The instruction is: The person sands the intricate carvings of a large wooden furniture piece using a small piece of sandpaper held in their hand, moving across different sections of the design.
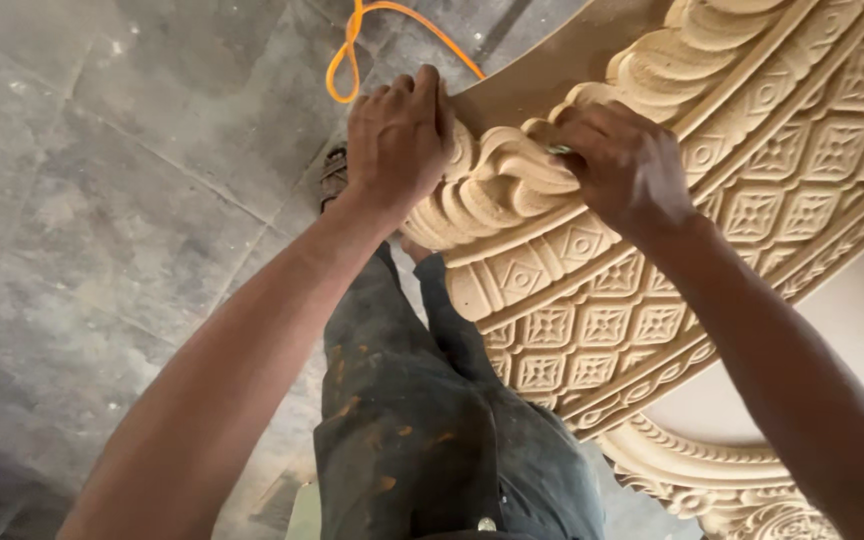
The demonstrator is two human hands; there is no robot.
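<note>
A large carved wooden panel [652, 300] of pale beige wood fills the right side, with a twisted rope border and a grid of square flower motifs. My left hand [397, 140] grips the panel's outer edge at the rope border, fingers curled over it. My right hand [627, 165] presses on the rope carving, fingers closed on a small piece whose greenish edge shows at the fingertips; I cannot tell what it is.
A grey stone-tile floor [102, 200] lies below at the left. An orange cable [352, 50] loops across the floor at the top. My dark, paint-stained trousers [422, 430] and a sandalled foot [334, 175] are under the panel.
</note>
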